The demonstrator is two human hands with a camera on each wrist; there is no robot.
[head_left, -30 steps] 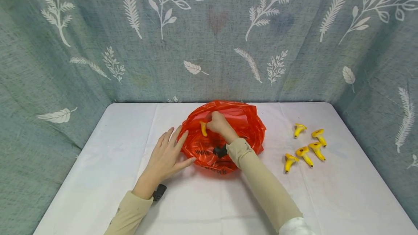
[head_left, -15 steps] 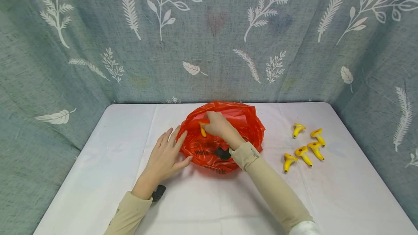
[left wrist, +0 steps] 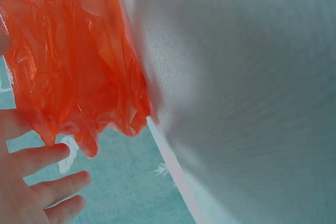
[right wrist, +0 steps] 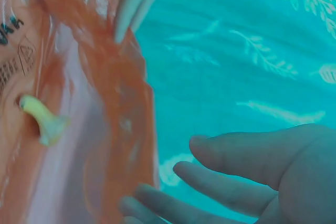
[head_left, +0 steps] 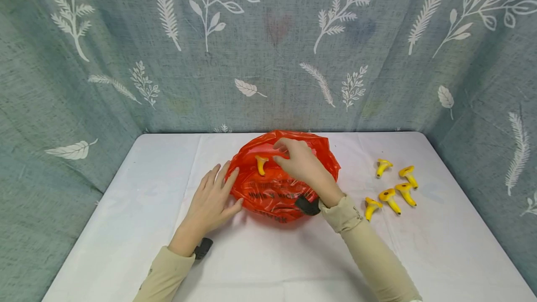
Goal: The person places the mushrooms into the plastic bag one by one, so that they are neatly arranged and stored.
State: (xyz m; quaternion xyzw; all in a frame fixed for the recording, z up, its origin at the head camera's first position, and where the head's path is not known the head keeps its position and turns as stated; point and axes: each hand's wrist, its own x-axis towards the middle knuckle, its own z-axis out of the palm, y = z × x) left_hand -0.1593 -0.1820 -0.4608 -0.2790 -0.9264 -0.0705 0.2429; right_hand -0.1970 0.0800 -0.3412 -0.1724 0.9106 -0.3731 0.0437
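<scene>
Red bag (head_left: 285,178) at the counter's (head_left: 138,227) back centre, one yellow mushroom (head_left: 261,163) inside.
Left hand (head_left: 211,204), fingers straight, presses the bag's left edge; right hand (head_left: 303,164) hovers relaxed, holding nothing. Film looks thin, limp, slippery: best gripped at the rim. Five mushrooms (head_left: 394,183) lie toward the right edge.

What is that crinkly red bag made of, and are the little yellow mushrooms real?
The red bag looks like thin, glossy plastic film: it wrinkles, shines and lets light through. The yellow mushroom lying on it, like the five yellow mushrooms on the table, looks like smooth moulded plastic or rubber, evenly coloured and slightly shiny, so probably toys, though that is not certain.
</scene>
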